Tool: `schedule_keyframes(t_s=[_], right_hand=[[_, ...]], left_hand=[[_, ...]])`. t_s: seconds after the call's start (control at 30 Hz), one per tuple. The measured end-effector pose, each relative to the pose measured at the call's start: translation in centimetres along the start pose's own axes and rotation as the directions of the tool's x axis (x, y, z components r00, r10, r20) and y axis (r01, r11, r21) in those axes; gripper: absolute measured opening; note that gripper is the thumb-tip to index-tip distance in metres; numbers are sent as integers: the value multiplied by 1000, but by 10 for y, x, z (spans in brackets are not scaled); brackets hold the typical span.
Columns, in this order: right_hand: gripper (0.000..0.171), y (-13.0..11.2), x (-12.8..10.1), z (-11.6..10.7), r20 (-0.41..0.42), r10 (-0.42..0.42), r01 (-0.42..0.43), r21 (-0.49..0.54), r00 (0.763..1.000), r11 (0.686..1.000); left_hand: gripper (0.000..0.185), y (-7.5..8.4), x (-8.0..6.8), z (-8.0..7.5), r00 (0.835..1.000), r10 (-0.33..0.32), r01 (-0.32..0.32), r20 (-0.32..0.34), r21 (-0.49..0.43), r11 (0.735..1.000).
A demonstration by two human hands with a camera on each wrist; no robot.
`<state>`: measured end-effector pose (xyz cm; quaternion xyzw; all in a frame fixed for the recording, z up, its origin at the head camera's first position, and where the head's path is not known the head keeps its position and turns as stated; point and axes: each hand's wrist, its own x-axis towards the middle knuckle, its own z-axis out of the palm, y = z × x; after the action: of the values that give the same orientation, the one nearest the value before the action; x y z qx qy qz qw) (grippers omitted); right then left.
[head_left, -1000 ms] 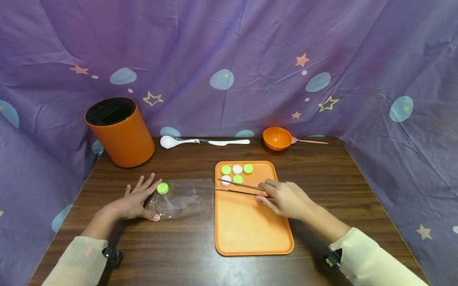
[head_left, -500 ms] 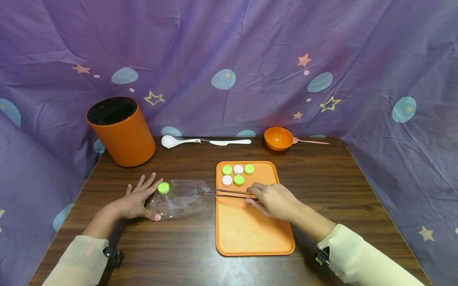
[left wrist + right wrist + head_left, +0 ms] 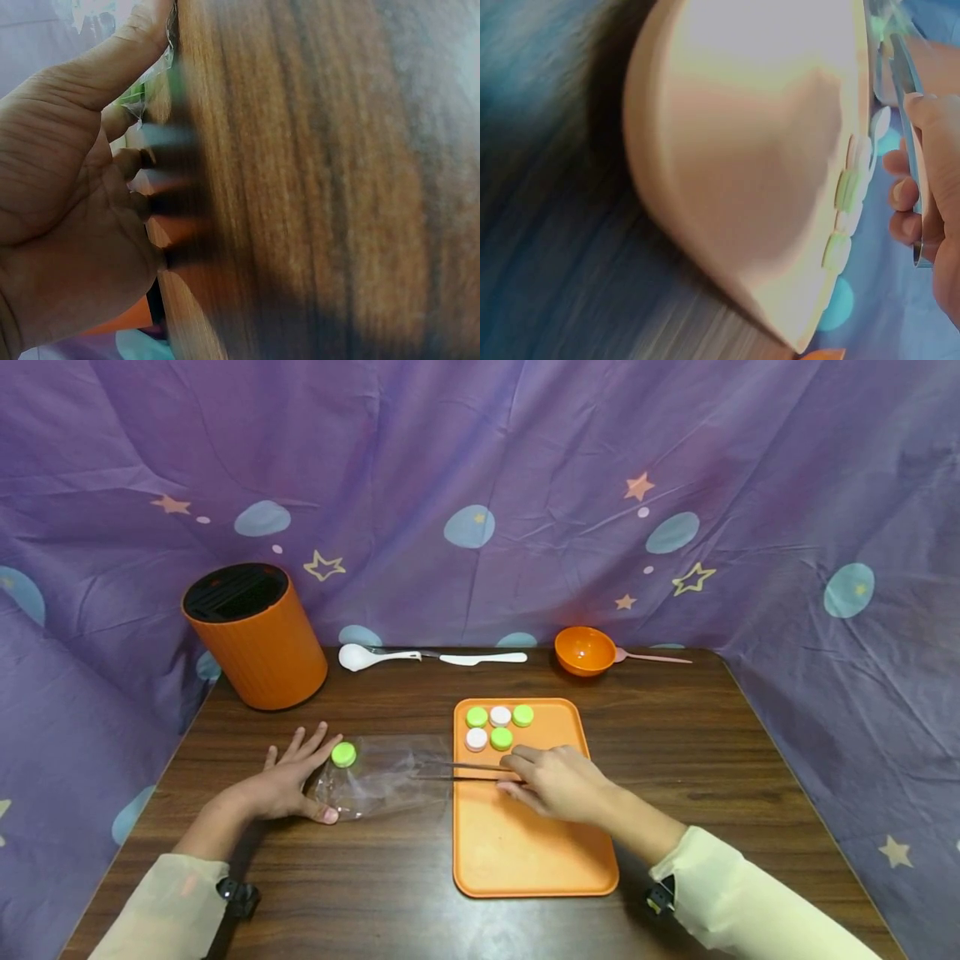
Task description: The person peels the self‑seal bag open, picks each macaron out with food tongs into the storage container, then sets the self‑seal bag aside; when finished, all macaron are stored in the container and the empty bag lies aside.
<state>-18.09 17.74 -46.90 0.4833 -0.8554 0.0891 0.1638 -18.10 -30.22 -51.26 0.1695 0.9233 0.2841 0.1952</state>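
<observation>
My left hand (image 3: 288, 781) lies spread on the table, thumb and fingertips at the left end of a clear plastic bag (image 3: 378, 789). Near the index fingertip, a bright green bottle cap (image 3: 343, 754) shows in the bag. In the left wrist view, that hand's fingers (image 3: 124, 120) stand apart, straight. My right hand (image 3: 562, 783) grips metal tongs (image 3: 909, 82) over the orange tray (image 3: 534, 860). Their two parted arms point left, and the tips overlap the right end of the bag. Green caps (image 3: 501, 738) and white caps (image 3: 476, 739) sit at the tray's back left.
An orange knife block (image 3: 266, 647) stands at the back left. Along the back edge lie a white ladle (image 3: 356, 657), a white knife (image 3: 480, 658), an orange bowl (image 3: 585, 652) and a pink utensil (image 3: 652, 657). A purple curtain (image 3: 405, 527) hangs behind the table.
My right hand has moved left with the tongs, from above the caps on the tray to the bag's right end. The left hand has stayed in place.
</observation>
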Motion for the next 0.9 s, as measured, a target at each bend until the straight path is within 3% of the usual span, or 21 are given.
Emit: schedule_keyframes(t_s=[0.43, 0.9], right_hand=[[27, -18, 34, 12, 62, -1, 5, -70, 998, 998], [34, -43, 80, 25, 128, 54, -35, -141, 990, 989]], left_hand=[[138, -1, 0, 0, 1000, -2, 2, 8, -6, 1000], [139, -3, 1, -1, 1000, -14, 15, 19, -29, 999]])
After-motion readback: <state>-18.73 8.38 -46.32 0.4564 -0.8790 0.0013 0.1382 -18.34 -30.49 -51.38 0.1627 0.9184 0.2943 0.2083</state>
